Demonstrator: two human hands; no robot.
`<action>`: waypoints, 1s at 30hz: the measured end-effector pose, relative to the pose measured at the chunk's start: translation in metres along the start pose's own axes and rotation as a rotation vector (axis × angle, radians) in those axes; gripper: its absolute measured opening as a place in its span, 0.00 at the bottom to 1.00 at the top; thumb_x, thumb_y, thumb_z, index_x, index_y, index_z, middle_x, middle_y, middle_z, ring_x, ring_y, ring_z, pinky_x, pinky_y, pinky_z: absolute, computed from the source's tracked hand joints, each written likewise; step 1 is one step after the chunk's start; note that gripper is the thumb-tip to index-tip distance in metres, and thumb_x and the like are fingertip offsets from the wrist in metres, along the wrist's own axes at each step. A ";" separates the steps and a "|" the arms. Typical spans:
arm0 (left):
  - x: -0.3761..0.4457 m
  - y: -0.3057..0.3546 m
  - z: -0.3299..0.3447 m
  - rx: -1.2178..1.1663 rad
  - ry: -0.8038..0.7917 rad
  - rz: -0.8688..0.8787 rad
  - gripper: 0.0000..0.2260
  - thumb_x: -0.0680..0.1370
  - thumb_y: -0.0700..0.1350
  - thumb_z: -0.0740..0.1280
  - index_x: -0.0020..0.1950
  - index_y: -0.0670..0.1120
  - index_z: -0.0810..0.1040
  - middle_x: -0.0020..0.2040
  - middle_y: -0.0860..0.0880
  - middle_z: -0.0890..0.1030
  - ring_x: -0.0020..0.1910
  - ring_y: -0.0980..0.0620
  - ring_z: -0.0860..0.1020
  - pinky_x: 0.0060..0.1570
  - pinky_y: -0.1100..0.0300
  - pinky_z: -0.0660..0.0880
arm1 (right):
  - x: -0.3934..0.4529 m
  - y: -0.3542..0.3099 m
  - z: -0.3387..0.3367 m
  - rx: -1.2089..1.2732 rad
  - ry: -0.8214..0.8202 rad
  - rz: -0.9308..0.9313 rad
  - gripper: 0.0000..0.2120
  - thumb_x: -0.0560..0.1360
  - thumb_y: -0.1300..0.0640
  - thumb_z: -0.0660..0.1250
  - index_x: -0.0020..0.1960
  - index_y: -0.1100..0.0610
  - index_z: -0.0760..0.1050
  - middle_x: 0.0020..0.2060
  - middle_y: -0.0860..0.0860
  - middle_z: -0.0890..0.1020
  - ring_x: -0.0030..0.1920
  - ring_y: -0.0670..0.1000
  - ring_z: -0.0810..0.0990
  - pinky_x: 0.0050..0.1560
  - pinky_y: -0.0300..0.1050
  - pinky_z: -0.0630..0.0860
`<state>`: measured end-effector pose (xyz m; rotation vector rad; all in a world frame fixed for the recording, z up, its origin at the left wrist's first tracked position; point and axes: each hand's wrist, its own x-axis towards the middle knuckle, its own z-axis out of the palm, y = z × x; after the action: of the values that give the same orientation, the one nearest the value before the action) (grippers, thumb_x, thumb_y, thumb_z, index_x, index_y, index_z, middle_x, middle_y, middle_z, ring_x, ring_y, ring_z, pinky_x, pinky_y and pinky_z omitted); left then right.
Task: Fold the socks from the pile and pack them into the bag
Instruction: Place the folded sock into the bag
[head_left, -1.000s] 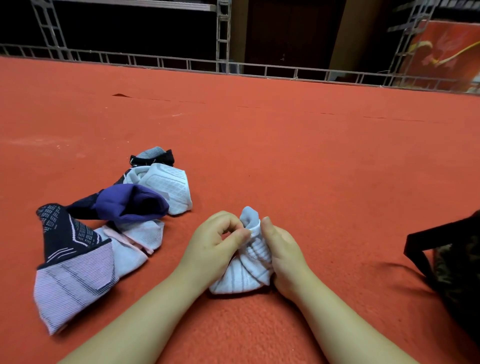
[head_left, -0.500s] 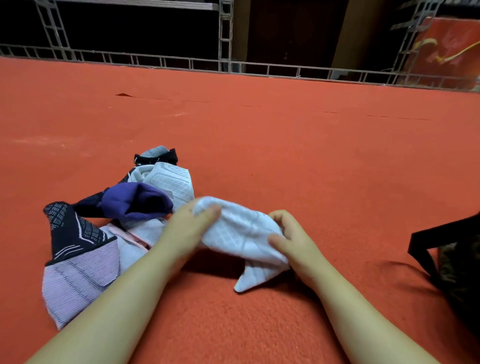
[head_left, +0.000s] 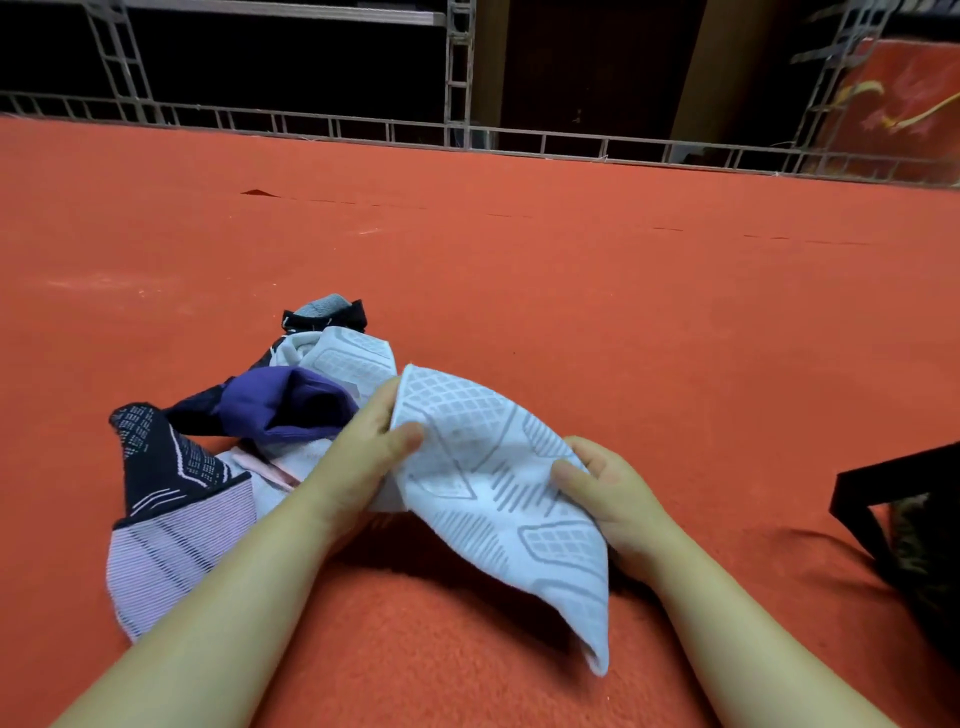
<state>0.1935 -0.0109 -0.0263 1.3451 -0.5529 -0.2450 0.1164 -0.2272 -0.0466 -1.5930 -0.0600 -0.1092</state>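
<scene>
— Where's the sock?

— The pale sock (head_left: 488, 467) with the grey grid pattern is stretched between both hands, above the red carpet (head_left: 623, 312). The left hand (head_left: 358, 462) pinches its far end, thumb on top; the right hand (head_left: 613, 493) grips the other side (toe end hanging toward the camera).

— And the rest?

— The sock pile (head_left: 234, 441) lies just left of the left hand. The dark bag (head_left: 914, 530) sits at the right edge.

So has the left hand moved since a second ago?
Yes. The left hand, gripping the white sock, has shifted left, now overlapping the sock pile it earlier sat clear of.
</scene>
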 end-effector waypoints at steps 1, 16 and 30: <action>0.000 -0.002 0.001 0.055 -0.027 -0.025 0.39 0.55 0.58 0.78 0.63 0.46 0.72 0.56 0.45 0.81 0.56 0.46 0.79 0.54 0.50 0.75 | 0.000 -0.001 0.000 0.028 0.049 0.002 0.14 0.67 0.51 0.71 0.43 0.60 0.74 0.34 0.51 0.80 0.35 0.49 0.78 0.37 0.43 0.75; 0.014 -0.005 -0.006 -0.213 0.045 -0.232 0.11 0.63 0.42 0.66 0.45 0.44 0.75 0.38 0.43 0.77 0.37 0.46 0.76 0.35 0.56 0.73 | 0.005 -0.005 -0.007 0.138 0.367 0.087 0.10 0.78 0.57 0.63 0.39 0.58 0.73 0.32 0.52 0.80 0.34 0.51 0.77 0.38 0.47 0.75; 0.014 -0.038 0.009 0.872 0.277 -0.140 0.14 0.68 0.54 0.73 0.39 0.51 0.69 0.38 0.54 0.76 0.35 0.54 0.74 0.39 0.55 0.72 | 0.008 0.002 -0.001 -0.023 0.521 0.028 0.10 0.80 0.54 0.60 0.43 0.57 0.73 0.40 0.53 0.80 0.42 0.51 0.77 0.45 0.52 0.75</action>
<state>0.2063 -0.0339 -0.0583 2.2248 -0.3305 0.0950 0.1241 -0.2286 -0.0475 -1.5436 0.3697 -0.4998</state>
